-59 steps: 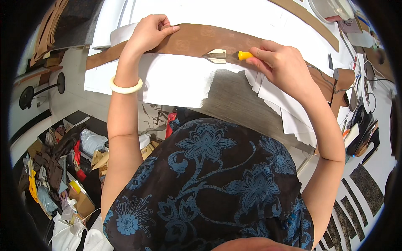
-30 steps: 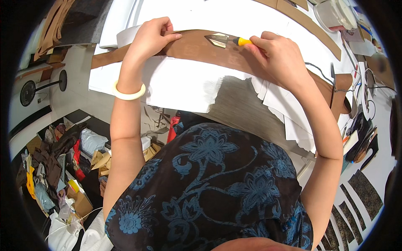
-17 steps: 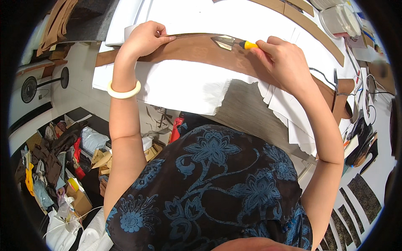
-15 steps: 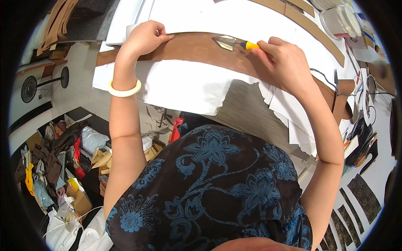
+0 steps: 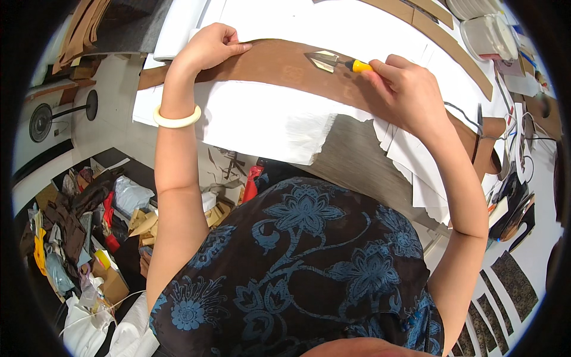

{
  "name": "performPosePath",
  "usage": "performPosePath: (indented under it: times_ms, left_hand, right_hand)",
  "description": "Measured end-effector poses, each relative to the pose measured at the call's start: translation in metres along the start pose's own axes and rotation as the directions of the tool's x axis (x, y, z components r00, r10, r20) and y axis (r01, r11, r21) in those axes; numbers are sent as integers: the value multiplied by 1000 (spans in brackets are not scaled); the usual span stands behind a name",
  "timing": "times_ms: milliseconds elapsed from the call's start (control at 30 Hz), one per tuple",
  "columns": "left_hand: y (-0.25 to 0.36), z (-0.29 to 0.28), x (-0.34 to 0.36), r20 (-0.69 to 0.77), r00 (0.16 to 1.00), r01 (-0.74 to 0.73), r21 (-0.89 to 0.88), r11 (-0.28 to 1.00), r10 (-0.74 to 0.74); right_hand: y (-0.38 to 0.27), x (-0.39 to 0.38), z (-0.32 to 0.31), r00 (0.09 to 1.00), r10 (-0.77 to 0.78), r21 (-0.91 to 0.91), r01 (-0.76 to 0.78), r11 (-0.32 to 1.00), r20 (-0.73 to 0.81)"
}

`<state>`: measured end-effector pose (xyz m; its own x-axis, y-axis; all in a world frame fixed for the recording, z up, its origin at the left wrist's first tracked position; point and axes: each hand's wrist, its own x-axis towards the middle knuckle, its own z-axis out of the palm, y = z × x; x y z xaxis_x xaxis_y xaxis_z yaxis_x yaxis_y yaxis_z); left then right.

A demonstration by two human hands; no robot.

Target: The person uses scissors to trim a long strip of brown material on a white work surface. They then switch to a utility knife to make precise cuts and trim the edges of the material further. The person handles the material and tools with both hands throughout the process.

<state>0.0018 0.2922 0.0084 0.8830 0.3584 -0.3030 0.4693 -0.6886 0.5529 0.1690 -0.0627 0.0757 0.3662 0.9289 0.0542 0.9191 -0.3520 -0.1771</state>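
A long, curved brown strip [image 5: 270, 66], like leather, lies across white paper [image 5: 256, 113] on the table. At its far edge, my left hand [image 5: 208, 49] is closed, with thumb and fingers pinching the strip. My right hand [image 5: 410, 89] grips a small tool [image 5: 326, 60] by its yellow handle. The tool's pointed metal head, shaped like a little trowel, rests on or just above the strip near its far edge, directed toward my left hand; whether it touches I cannot tell. My right hand and forearm cover part of the strip.
More brown strips [image 5: 440, 35] lie at the far right, near white tubs [image 5: 488, 37]. A white roll [image 5: 181, 27] stands at the far left. A dark cable [image 5: 464, 113] runs beyond my right wrist. Bags and scraps [image 5: 89, 220] fill the lower left.
The view has shifted slightly. My left fingers have settled closer on the strip's far edge, and the dark gap along that edge looks smaller. The tool keeps about the same place on the strip.
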Motion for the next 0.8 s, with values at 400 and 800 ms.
performPosePath:
  times_ms: [400,800]
  left_hand:
    - [0,0,-2,38,999,-17,-48,999,19]
    - [-2,-1,-1,27,999,-28,-1,1000,28]
  right_hand:
    - [-18,7,8,994,-106,56,108,993,-40]
    - [-28,14,9,981,-192,47,194,980,-42]
